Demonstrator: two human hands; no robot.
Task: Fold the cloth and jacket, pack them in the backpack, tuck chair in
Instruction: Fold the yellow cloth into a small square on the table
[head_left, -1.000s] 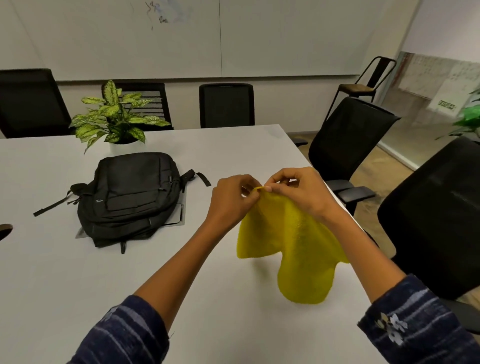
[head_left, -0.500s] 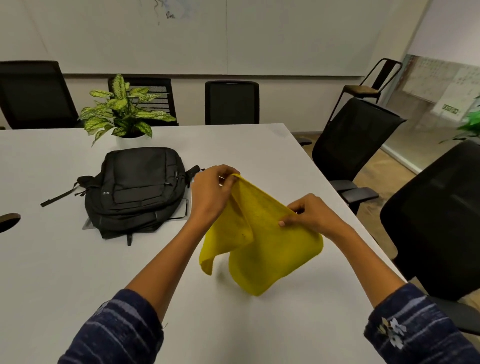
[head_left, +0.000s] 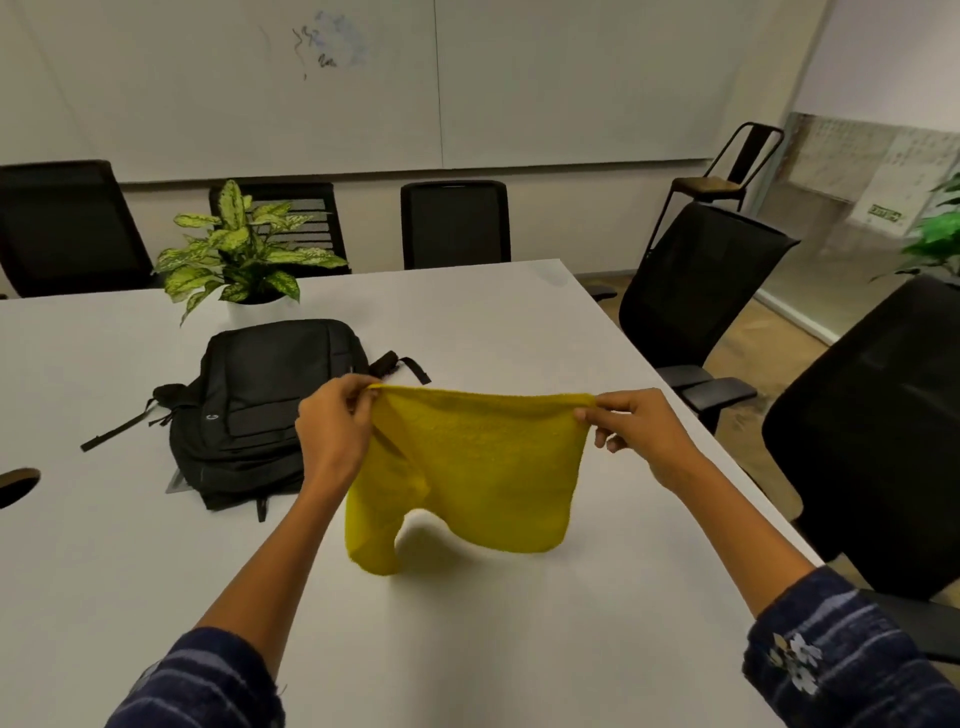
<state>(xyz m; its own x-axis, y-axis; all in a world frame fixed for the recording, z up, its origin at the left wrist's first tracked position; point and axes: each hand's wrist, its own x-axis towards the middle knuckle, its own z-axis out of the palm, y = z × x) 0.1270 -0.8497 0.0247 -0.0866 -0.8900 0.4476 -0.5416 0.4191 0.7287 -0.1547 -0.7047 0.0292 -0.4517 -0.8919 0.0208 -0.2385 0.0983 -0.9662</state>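
Note:
A yellow cloth (head_left: 483, 467) hangs spread out above the white table (head_left: 130, 571), its top edge stretched level. My left hand (head_left: 332, 436) pinches its upper left corner and my right hand (head_left: 639, 436) pinches its upper right corner. The lower edge droops, with the left bottom corner hanging lowest near the tabletop. A black backpack (head_left: 260, 405) lies flat on the table to the left of my left hand, zipped, straps trailing to both sides. No jacket is visible.
A potted plant (head_left: 244, 260) stands behind the backpack. Black office chairs (head_left: 696, 291) line the right side and far end of the table; a large one (head_left: 883, 441) sits close on my right. A cable hole (head_left: 15, 483) is at the left edge.
My hands have moved apart from a joined grip, my right hand sliding along the edge to the right corner. The cloth went from bunched and drooping to stretched wide.

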